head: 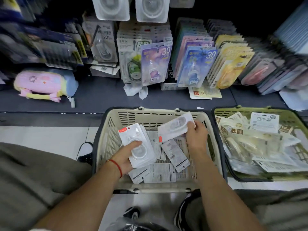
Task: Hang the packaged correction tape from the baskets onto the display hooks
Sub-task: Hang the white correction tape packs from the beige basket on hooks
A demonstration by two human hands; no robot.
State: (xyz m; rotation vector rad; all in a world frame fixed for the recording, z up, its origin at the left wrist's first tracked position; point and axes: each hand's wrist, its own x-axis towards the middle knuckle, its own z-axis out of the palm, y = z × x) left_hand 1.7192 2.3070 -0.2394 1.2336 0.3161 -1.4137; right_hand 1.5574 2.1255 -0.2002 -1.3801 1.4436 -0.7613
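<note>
While bent over, both hands (pixel 126 155) seemingly pinch packs (pixel 136 144).

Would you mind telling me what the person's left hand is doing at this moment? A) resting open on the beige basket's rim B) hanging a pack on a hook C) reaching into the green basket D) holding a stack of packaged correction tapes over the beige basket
D: the left hand grips a stack of packaged correction tapes above the beige basket.

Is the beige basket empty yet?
Not empty: loose packs lie on the beige basket floor, below both hands.
</note>
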